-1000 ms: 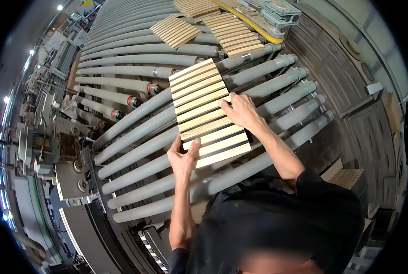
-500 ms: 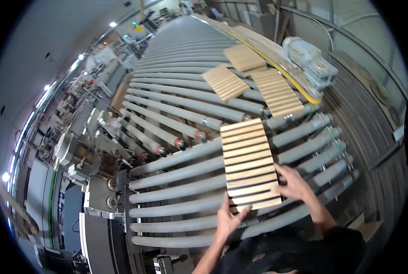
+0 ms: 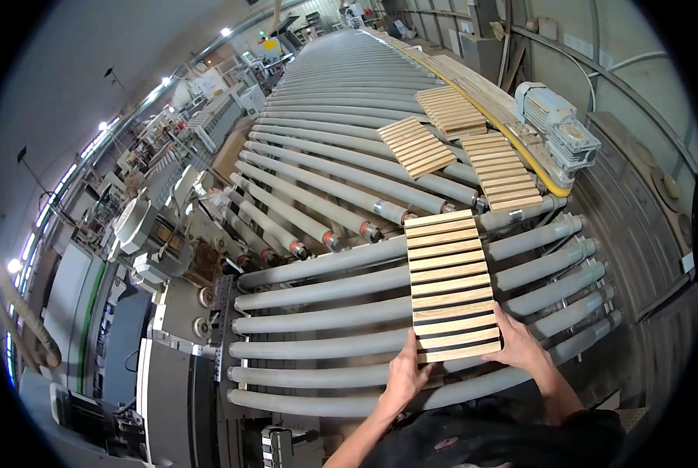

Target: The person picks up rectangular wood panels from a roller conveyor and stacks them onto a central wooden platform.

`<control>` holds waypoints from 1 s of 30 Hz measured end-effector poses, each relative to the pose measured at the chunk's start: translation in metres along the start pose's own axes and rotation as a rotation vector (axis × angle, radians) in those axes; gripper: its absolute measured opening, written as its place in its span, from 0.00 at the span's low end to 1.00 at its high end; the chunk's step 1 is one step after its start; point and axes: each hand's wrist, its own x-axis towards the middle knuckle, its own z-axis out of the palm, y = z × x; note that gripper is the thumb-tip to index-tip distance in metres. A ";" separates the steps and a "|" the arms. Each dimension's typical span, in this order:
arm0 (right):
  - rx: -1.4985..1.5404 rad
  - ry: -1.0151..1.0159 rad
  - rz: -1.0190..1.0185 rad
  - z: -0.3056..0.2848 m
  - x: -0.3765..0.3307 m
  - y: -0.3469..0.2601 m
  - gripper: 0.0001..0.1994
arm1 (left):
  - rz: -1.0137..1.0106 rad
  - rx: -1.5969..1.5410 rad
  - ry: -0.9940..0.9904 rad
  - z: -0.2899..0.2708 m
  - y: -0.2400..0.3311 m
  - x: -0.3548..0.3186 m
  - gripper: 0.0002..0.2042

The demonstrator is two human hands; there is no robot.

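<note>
A slatted wooden panel (image 3: 449,274), pale strips with dark gaps between them, lies lengthwise across the grey rollers in front of me. My left hand (image 3: 405,376) grips its near left corner, the thumb along the near edge. At the opposite side, my right hand (image 3: 520,347) holds the near right corner, its fingers against the long edge. Beyond the panel's far end rest more slatted panels: one lying askew (image 3: 417,148), another (image 3: 501,171) toward the right rail, and a small stack (image 3: 451,111) farther back.
The roller conveyor (image 3: 329,312) curves away and runs far back. A yellow-edged rail (image 3: 513,140) bounds its right side, with a grey motor (image 3: 555,125) beyond. Machinery (image 3: 161,238) stands close on the left. Exposed roller ends (image 3: 371,232) and gaps lie mid-conveyor.
My right hand has slid down the panel's right edge to its near corner. My left hand keeps its hold at the near left corner. The whole view has shifted slightly.
</note>
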 end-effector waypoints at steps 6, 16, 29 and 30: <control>0.150 0.065 -0.001 0.009 -0.008 0.006 0.64 | 0.015 -0.016 0.031 0.002 -0.007 -0.003 0.48; 0.280 0.029 -0.011 -0.001 -0.009 0.019 0.60 | 0.051 -0.207 -0.007 -0.014 -0.029 -0.006 0.45; 0.413 0.209 0.175 0.012 0.158 0.079 0.31 | -0.175 -0.409 0.078 0.015 -0.053 0.170 0.29; 0.388 0.189 0.205 0.008 0.157 0.054 0.29 | -0.224 -0.405 0.082 0.018 -0.051 0.172 0.28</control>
